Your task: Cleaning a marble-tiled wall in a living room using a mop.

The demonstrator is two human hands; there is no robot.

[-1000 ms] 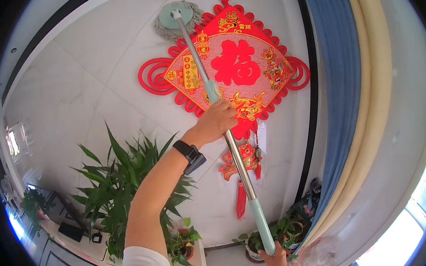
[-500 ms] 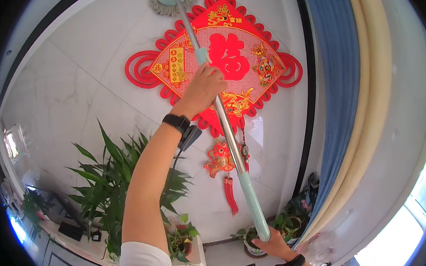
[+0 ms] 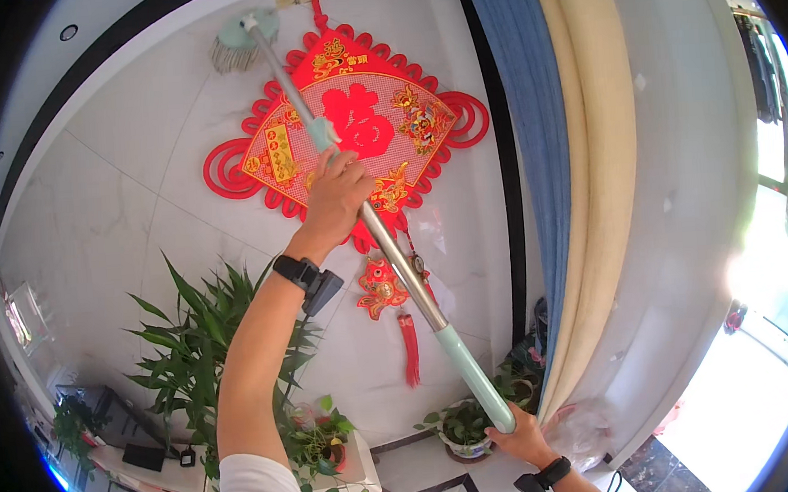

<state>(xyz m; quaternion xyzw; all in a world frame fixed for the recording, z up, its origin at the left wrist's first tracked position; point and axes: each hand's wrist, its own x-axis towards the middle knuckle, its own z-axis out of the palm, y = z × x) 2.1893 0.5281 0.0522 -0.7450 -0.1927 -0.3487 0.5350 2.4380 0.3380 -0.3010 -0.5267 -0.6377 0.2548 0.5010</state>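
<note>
I hold a long mop (image 3: 404,268) slantwise, its round grey-green head (image 3: 246,40) raised against the tiled wall at the upper left. My left hand (image 3: 335,195) is wrapped round the metal pole just below the pale green collar. At the lower right, my right hand (image 3: 523,438) grips the bottom end of the pale green handle. Behind the pole hangs a large red diamond-shaped knot decoration (image 3: 359,122) with gold patterns. Below it dangle a red fish ornament (image 3: 381,287) and a red tassel (image 3: 409,349), close to the pole.
A tall leafy plant (image 3: 187,335) stands left of my left arm. Potted plants (image 3: 464,427) sit low by the wall, another (image 3: 329,444) on a white cabinet (image 3: 364,469). Blue and cream curtains (image 3: 579,171) hang at the right, beside a bright opening (image 3: 738,414).
The mop head has moved left and down along the wall, away from the decoration's top. Both hands still grip the pole. The view has swung to the right.
</note>
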